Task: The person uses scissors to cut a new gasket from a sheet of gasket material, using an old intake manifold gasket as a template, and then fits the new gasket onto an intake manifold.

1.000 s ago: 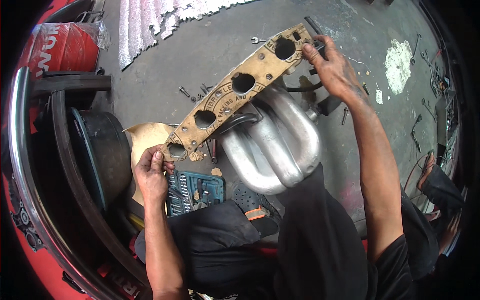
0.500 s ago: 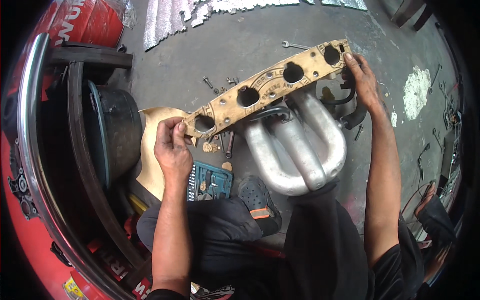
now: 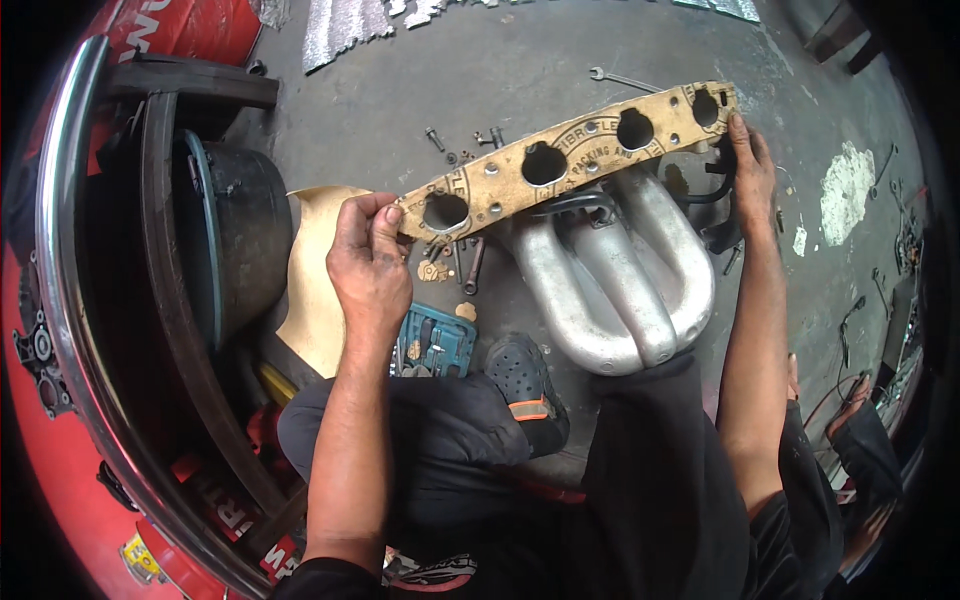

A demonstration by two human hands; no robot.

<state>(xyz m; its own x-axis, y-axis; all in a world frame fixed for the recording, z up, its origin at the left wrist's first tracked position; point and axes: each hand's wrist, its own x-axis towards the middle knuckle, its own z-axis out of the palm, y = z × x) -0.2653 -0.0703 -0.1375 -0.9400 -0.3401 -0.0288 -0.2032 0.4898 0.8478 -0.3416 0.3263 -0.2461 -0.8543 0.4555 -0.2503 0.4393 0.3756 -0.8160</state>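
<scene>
A long tan gasket with a row of large round holes and smaller bolt holes is held up between my two hands, its right end higher. My left hand pinches the left end, thumb on top. At the right end, my right hand grips with the thumb on the face; its other fingers are partly hidden. Beneath the gasket stands a silver intake manifold with curved pipes, its flange largely covered by the gasket. A black hose shows beside my right hand.
A teal tool case and tan gasket sheet lie left of my shoe. Bolts and a wrench lie beyond. A dark drum and black frame stand left. Another person's sleeve shows at right.
The gasket has levelled out slightly and sits a little further right in the picture. The whole view has shifted somewhat. Both hands keep their hold on the ends.
</scene>
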